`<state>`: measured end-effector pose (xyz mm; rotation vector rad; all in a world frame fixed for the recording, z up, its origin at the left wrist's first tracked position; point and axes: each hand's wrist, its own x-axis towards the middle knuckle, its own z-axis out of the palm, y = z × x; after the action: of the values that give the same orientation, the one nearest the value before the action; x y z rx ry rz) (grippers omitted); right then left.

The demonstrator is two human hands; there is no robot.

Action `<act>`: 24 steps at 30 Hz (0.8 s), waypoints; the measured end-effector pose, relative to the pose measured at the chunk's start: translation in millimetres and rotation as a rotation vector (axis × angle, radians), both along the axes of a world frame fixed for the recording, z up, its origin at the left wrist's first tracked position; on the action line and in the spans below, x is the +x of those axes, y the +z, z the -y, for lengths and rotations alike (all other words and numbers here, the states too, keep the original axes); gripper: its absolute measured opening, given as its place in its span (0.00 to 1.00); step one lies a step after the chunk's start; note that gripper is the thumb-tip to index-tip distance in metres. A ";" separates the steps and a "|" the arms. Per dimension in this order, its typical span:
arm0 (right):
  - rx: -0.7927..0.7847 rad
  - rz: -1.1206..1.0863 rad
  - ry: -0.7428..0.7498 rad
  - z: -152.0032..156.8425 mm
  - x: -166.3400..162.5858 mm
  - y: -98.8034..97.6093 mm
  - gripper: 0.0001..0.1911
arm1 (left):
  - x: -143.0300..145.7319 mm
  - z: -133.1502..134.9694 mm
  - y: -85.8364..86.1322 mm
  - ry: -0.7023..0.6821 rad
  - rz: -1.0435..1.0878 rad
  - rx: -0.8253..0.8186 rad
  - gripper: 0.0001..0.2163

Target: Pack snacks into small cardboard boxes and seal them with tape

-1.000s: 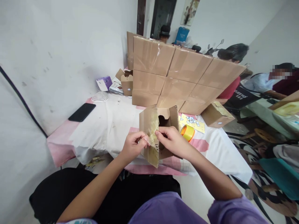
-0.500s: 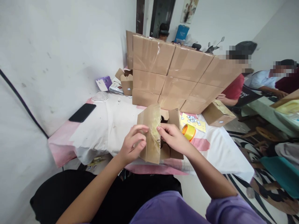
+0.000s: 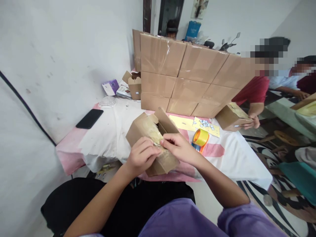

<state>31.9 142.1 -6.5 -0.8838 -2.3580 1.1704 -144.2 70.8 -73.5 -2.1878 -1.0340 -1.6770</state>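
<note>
A small cardboard box (image 3: 136, 129) lies turned at an angle on the table, with a flap standing up and a dark opening beside it. Yellowish, wrinkled packing tape (image 3: 148, 127) covers its near upper part. My left hand (image 3: 143, 154) is closed, its thumb and fingers pinching the crumpled tape at the box's edge. Just beside it, my right hand (image 3: 179, 147) also pinches there, with its fingers curled over the flap. What lies between the fingertips is partly hidden. To the right sits a yellow tape roll (image 3: 200, 137), with orange and blue parts under it.
Stacked cardboard boxes (image 3: 189, 92) form a wall behind. A yellow sheet with small labels (image 3: 206, 124) lies on the cloth. At left are a black phone (image 3: 90, 118) and a purple box (image 3: 111, 87). Another person's hand (image 3: 253, 121) holds a carton (image 3: 228, 118) at right.
The box has turned and tipped leftward. My left hand has closed from apart fingers onto the tape next to my right hand. Another person's hand now grips the carton at right.
</note>
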 end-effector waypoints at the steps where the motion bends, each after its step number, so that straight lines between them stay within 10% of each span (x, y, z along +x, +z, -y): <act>1: 0.007 -0.020 -0.025 1.6 -0.8 -0.9 0.20 | 0.8 2.6 -0.7 0.031 -0.035 0.041 0.07; 17: -0.201 -0.290 -0.126 20.1 -0.3 -6.4 0.20 | 15.3 35.5 7.6 0.187 -0.153 0.218 0.08; 24: -0.155 -0.425 -0.322 -16.8 -0.7 -18.3 0.21 | 26.8 56.5 28.7 0.179 -0.252 0.208 0.08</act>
<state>31.3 158.9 -24.8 -0.9154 -1.7361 1.2685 -117.4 14.3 -44.8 -2.0414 -0.9130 -1.3263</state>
